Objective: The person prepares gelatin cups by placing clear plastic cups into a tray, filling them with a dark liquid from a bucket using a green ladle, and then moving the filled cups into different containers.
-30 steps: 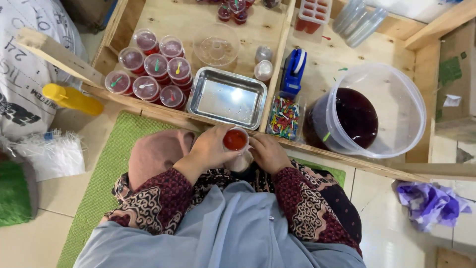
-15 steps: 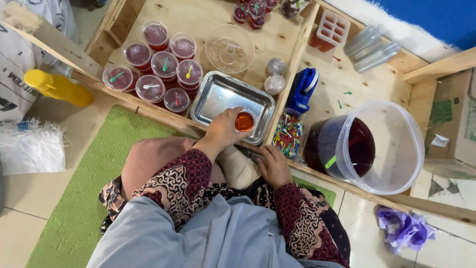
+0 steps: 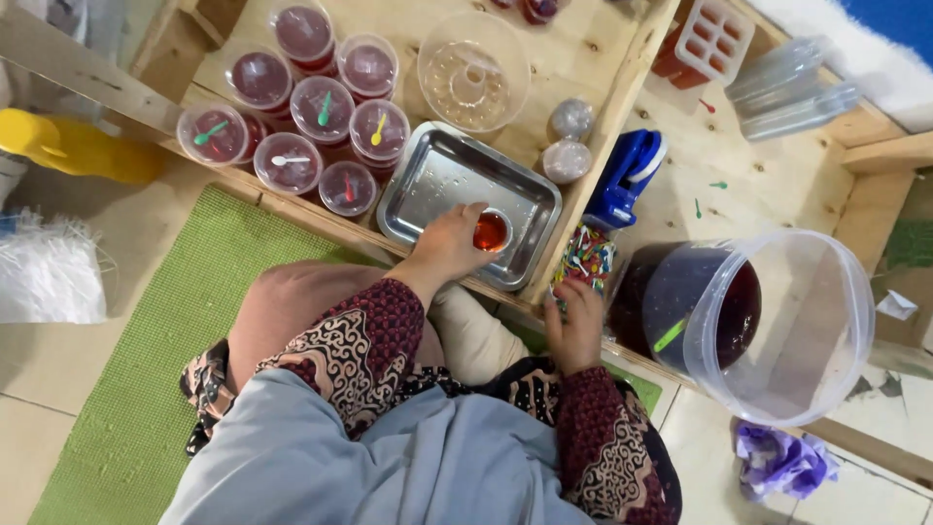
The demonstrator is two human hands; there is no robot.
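The left hand (image 3: 449, 243) has lowered the red cup (image 3: 491, 231) into the tray (image 3: 428, 185), grip closed around it.

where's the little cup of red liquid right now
In the head view the small red cup sits in the metal tray, near its right end, with the left hand against it and the box of coloured spoons just right of it.
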